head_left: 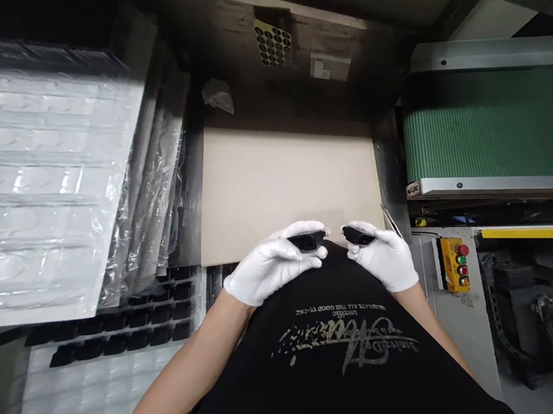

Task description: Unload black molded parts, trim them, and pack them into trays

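My left hand [278,260], in a white glove, grips a small black plastic part [306,242] between thumb and fingers. A second small black plastic part [359,235] is pinched in my right hand [386,254], also gloved in white. Both parts are held apart from each other, close to my body at the near edge of a light beige board [284,186]. Beside my right hand, thin metal tweezers [390,221] lie at the board's right edge. The exact kind of the black parts cannot be made out.
Clear plastic trays [25,177] are stacked at left; below them a tray holds rows of black parts [120,330]. A green conveyor belt [493,126] runs at right, above a yellow button box [455,264]. A sheet of round stickers [274,43] and crumpled white material [218,96] are at the back.
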`<act>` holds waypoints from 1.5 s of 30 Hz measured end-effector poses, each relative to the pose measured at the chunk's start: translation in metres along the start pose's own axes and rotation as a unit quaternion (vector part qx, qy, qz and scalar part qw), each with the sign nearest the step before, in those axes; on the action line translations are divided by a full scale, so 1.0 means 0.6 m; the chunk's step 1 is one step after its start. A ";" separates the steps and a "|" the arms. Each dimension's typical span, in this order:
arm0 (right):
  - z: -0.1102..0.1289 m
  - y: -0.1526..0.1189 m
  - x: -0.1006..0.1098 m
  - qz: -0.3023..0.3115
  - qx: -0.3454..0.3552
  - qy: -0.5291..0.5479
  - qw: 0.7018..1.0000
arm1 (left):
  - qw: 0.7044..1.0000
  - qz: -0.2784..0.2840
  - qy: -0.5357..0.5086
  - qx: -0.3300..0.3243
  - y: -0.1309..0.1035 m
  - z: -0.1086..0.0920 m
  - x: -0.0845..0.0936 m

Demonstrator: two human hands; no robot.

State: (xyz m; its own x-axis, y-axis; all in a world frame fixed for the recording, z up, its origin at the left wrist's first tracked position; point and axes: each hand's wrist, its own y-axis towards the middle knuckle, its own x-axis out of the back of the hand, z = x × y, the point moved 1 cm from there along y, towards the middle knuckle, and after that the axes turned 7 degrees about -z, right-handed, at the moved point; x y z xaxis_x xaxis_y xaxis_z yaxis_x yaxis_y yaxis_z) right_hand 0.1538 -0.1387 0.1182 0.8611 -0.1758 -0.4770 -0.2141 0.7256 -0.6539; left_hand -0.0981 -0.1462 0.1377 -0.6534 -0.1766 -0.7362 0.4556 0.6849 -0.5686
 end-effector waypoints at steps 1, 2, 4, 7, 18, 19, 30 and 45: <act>0.001 -0.007 -0.010 -0.003 0.000 0.001 1.000 | 1.000 -0.005 0.016 -0.001 -0.007 -0.002 -0.003; 0.004 -0.013 -0.021 -0.004 0.003 -0.002 1.000 | 0.999 -0.009 0.034 0.001 -0.013 -0.003 -0.005; 0.013 -0.022 -0.041 0.005 0.010 -0.010 1.000 | 0.998 -0.005 0.065 0.013 -0.020 -0.005 -0.009; 0.024 -0.031 -0.061 0.040 0.018 -0.029 0.999 | 0.996 0.014 0.093 0.014 -0.026 -0.007 -0.009; 0.020 0.004 -0.052 -0.014 -0.030 -0.008 0.999 | 0.988 -0.138 0.011 -0.069 0.026 0.016 0.017; 0.020 0.005 -0.051 -0.017 -0.037 0.005 0.999 | 0.984 -0.163 -0.006 -0.073 0.035 0.020 0.022; 0.021 -0.028 -0.072 -0.013 -0.065 0.082 0.994 | 0.952 -0.081 0.272 -0.111 0.002 0.010 0.001; 0.018 -0.018 -0.084 0.028 -0.154 0.079 0.985 | 0.900 -0.043 0.361 -0.240 0.002 0.012 -0.011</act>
State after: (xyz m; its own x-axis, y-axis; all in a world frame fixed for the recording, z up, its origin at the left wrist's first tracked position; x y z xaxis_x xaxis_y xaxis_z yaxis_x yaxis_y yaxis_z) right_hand 0.1175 -0.1305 0.1558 0.7671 -0.2600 -0.5865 -0.4097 0.5050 -0.7597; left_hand -0.0888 -0.1495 0.1393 -0.9755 0.1425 -0.1677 0.1833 0.9478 -0.2609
